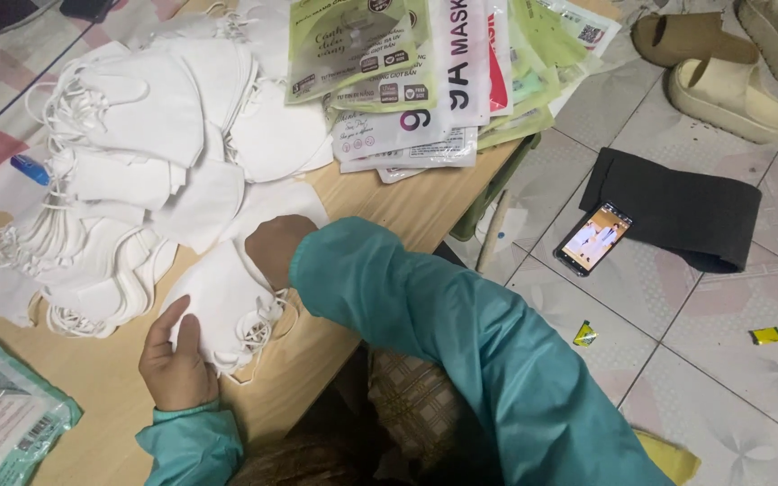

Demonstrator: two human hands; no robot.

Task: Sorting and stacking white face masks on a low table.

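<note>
Both my hands rest on a small stack of white folded face masks (227, 301) near the front edge of a low wooden table (389, 202). My left hand (176, 360) grips the stack's near corner, thumb on top. My right hand (272, 247) presses down on the stack's far side, fingers closed over the masks; its teal sleeve crosses in front. Heaps of more white masks (128, 153) with ear loops lie spread over the table's left and middle.
Flat printed mask packets (425, 72) lie fanned at the table's back right, another packet (2, 418) at the front left. A blue lighter (31, 168) sits among the masks. On the tiled floor: a phone (594, 238), black cloth (677, 209), beige sandals (731, 67).
</note>
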